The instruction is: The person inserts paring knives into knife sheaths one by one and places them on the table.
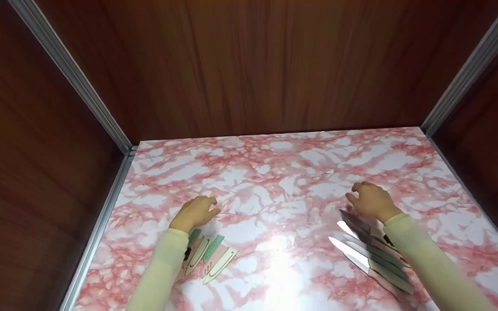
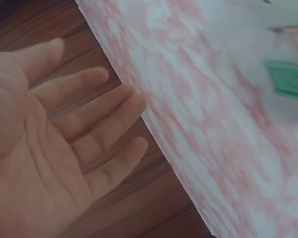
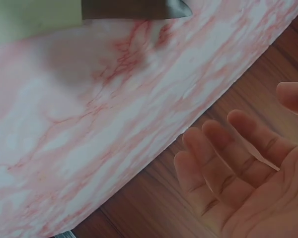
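Observation:
My left hand (image 1: pixel 194 212) hovers over the table, palm showing in the left wrist view, its fingers relaxed and slightly bent, with nothing in them. Just below that wrist lies a group of knife sheaths in cream, pink and green, among them a cream sheath (image 1: pixel 221 265) and a green sheath (image 1: pixel 213 248). Similarly loose and holding nothing, my right hand (image 1: pixel 373 201) is beyond a pile of several knives (image 1: pixel 376 261) on the right. Their bare blades point up and left, and the forearm partly covers the handles. One knife's blade (image 3: pixel 134 9) enters the right wrist view at the top.
A red-and-white marbled tabletop (image 1: pixel 266 172) bears everything. Brown wood-grain panels (image 1: pixel 266 65) enclose it at the back and both sides, with metal rails (image 1: pixel 71 73) at the corners. A bright light reflection falls on the tabletop between the two groups.

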`<state>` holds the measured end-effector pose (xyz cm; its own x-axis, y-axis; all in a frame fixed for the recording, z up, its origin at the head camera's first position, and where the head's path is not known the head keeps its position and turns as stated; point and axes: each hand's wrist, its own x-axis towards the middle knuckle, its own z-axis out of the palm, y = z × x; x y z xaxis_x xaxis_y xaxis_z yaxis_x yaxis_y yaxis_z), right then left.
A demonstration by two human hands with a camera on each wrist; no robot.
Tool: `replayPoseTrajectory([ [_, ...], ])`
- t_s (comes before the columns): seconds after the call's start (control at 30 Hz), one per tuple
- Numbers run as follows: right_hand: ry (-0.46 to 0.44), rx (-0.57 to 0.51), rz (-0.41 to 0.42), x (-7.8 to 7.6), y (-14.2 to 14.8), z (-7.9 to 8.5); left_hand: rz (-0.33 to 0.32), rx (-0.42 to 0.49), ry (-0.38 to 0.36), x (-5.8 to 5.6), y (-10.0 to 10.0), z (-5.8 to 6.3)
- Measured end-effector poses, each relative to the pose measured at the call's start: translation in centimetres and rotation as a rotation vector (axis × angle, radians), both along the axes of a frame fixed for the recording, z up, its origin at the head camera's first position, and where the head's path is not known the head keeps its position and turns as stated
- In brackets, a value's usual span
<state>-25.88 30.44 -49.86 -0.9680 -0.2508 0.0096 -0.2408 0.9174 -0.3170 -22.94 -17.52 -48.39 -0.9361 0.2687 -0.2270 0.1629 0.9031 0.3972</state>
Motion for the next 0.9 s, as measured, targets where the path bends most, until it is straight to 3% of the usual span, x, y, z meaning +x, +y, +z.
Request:
replayPoseTrajectory([
  [0.23, 0.020, 0.007, 0.006, 0.5, 0.9, 0.2, -0.057, 0.019, 0.051, 2.0, -0.3, -1.7],
  [0.57, -0.045, 0.023, -0.015, 1.9, 2.8, -0.9, -0.177, 0.015, 0.174, 6.7, 0.9, -5.3],
  [0.77, -0.051, 0.008, -0.043, 2.6, 4.0, -1.6, -0.203, -0.010, 0.210, 8.0, 1.7, -6.0],
  [0.9, -0.086, -0.010, -0.054, 3.4, 4.5, -2.5, -0.223, -0.052, 0.280, 8.6, 1.8, -7.0],
])
